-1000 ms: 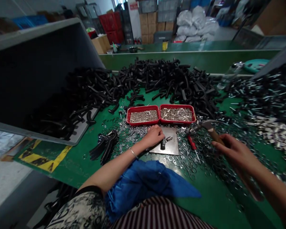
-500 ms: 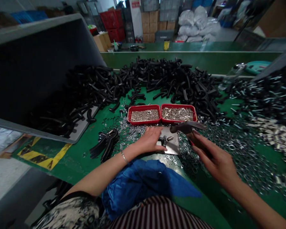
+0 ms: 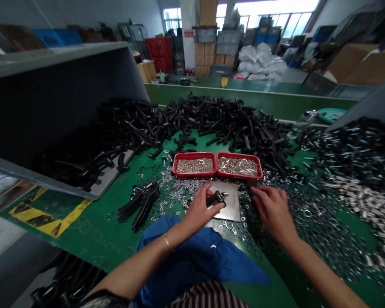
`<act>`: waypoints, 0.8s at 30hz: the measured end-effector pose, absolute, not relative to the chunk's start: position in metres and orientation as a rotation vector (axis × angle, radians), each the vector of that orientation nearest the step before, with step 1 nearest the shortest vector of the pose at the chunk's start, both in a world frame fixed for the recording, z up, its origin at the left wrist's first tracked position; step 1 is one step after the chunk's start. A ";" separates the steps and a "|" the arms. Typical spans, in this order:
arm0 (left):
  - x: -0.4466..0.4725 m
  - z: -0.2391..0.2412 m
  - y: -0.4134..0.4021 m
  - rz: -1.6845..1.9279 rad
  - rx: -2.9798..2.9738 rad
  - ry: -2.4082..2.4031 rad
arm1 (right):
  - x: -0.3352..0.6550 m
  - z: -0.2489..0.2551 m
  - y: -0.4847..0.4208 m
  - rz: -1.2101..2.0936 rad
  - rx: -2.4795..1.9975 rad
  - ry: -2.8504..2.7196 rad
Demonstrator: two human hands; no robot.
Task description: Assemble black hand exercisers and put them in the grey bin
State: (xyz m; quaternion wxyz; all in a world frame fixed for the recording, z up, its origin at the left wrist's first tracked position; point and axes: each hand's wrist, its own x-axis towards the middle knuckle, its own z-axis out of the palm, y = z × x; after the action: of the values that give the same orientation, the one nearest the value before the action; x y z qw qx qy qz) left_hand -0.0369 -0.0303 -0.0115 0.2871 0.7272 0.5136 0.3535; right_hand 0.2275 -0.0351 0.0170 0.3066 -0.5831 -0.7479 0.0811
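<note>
My left hand point(image 3: 199, 208) is closed on a small black part point(image 3: 215, 198) and holds it over the left side of a flat metal plate point(image 3: 230, 204). My right hand point(image 3: 272, 208) lies palm down just right of the plate, on loose washers point(image 3: 170, 192). Its fingers curl over the handle of a hammer, and the dark head point(image 3: 247, 185) shows just past the fingertips. Two red trays point(image 3: 174, 165) point(image 3: 261, 170) of small metal pieces stand side by side behind the plate.
A big heap of black curved handles point(image 3: 211, 119) fills the back of the green table. A large grey bin point(image 3: 51, 107) lies tipped at the left. Metal pins point(image 3: 356, 171) are piled at the right. Stacked black parts point(image 3: 141, 203) lie left of the washers. Blue cloth point(image 3: 199, 256) covers my lap.
My right hand swung the hammer in from the right and lowered it beside the plate. My left hand drew back and lifted the black part. The camera tilted up.
</note>
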 end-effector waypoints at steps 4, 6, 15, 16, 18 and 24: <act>-0.029 -0.011 -0.061 1.146 2.003 1.353 | 0.176 0.023 -0.043 1.148 -1.413 -1.519; -0.030 -0.013 -0.070 1.090 2.189 1.267 | 0.152 0.017 -0.049 1.508 -1.274 -1.195; -0.115 0.039 0.046 0.947 2.419 1.432 | 0.138 -0.030 -0.036 1.117 -1.350 -1.123; -0.127 0.046 0.075 0.891 2.401 1.535 | 0.135 -0.033 -0.032 1.031 -1.399 -1.156; -0.146 0.054 0.133 0.606 2.363 1.781 | 0.127 -0.037 -0.027 0.924 -1.456 -1.219; -0.142 0.029 0.251 0.278 2.389 1.990 | 0.121 -0.043 -0.029 0.962 -1.451 -1.211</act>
State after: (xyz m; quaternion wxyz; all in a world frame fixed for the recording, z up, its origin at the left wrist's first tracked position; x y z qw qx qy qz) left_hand -0.1417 0.2506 0.0295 0.0097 0.7652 0.6375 0.0892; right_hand 0.1213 -0.0291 -0.0433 0.4886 -0.5972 -0.4981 0.3956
